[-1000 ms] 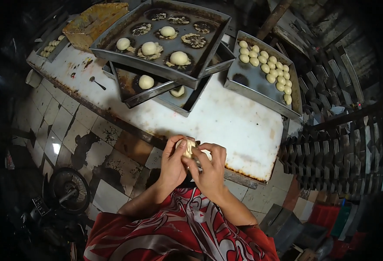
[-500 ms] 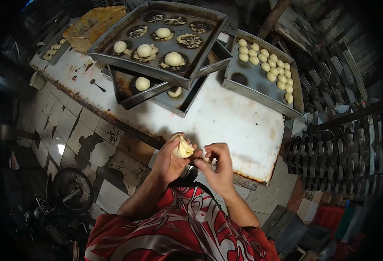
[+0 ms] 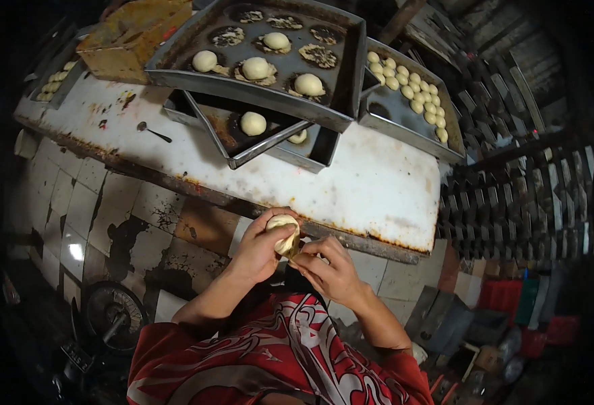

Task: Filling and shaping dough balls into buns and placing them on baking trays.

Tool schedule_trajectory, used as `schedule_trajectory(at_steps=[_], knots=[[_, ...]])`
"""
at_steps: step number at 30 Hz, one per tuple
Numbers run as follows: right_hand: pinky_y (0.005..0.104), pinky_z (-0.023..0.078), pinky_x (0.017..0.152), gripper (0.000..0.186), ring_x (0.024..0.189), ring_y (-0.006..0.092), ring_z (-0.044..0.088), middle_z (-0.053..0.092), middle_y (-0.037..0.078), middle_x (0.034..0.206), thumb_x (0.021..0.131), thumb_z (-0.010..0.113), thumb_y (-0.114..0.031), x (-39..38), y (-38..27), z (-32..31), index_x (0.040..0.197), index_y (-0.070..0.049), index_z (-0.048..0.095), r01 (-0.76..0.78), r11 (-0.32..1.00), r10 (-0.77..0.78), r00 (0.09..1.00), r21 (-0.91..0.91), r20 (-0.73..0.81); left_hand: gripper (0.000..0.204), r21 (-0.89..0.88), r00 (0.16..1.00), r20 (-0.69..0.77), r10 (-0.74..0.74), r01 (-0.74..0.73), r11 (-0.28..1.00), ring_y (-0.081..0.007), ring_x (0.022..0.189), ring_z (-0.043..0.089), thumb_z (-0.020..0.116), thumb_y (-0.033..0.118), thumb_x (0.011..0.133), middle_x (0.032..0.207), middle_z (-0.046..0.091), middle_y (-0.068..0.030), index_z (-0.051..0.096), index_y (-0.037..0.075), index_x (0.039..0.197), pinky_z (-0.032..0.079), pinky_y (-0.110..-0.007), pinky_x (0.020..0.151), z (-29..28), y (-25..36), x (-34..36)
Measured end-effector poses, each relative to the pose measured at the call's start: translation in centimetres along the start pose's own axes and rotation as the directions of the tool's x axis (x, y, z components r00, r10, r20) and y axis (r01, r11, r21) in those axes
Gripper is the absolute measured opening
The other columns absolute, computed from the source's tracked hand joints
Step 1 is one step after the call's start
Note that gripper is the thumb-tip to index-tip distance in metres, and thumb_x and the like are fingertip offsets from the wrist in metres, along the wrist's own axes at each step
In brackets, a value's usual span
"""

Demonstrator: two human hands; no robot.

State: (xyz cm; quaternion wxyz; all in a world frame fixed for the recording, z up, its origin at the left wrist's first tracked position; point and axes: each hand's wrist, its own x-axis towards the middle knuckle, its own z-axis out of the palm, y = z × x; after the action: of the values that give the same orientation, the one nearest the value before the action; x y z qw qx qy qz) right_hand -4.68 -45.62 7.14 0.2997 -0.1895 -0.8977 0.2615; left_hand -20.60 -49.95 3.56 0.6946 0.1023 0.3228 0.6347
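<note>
My left hand [image 3: 253, 253] cradles an open, creased piece of pale dough [image 3: 282, 223], with the thumb pressed onto it. My right hand [image 3: 324, 266] has its fingers curled and pinched at the dough's lower right edge, where some brownish material shows, too small to make out. Both hands are just in front of the white worktop [image 3: 384, 179]. Beyond them, stacked metal trays [image 3: 249, 101] carry spaced dough balls on blackened, flaky patches. A right-hand tray [image 3: 405, 142] holds several rows of smaller dough balls.
A stained yellow tub [image 3: 111, 54] and a spoon [image 3: 155, 131] sit on the worktop's left part, beside another tray of dough. Stacked dark metal pieces [image 3: 506, 206] stand at the right, above red crates [image 3: 496, 297]. A motorcycle wheel [image 3: 115, 314] is at the lower left.
My right hand drew slightly away from the dough midway and is back against its lower edge. The dough has turned in my left hand. The camera's view has shifted.
</note>
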Motion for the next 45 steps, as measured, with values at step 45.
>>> schedule_trajectory(at_steps=[45], knots=[[0.0404, 0.038, 0.072, 0.007, 0.079, 0.0294, 0.048, 0.055, 0.011, 0.077, 0.072, 0.059, -0.011, -3.7, 28.4, -7.5, 0.074, -0.004, 0.059, -0.461, 0.847, 0.412, 0.884, -0.264, -0.220, 0.036, 0.902, 0.875, -0.111, 0.471, -0.110, 0.417, -0.0250, 0.100, 0.058, 0.058, 0.000, 0.081, 0.109, 0.061, -0.0121, 0.051, 0.003, 0.116, 0.045, -0.034, 0.085, 3.6, -8.0, 10.0]])
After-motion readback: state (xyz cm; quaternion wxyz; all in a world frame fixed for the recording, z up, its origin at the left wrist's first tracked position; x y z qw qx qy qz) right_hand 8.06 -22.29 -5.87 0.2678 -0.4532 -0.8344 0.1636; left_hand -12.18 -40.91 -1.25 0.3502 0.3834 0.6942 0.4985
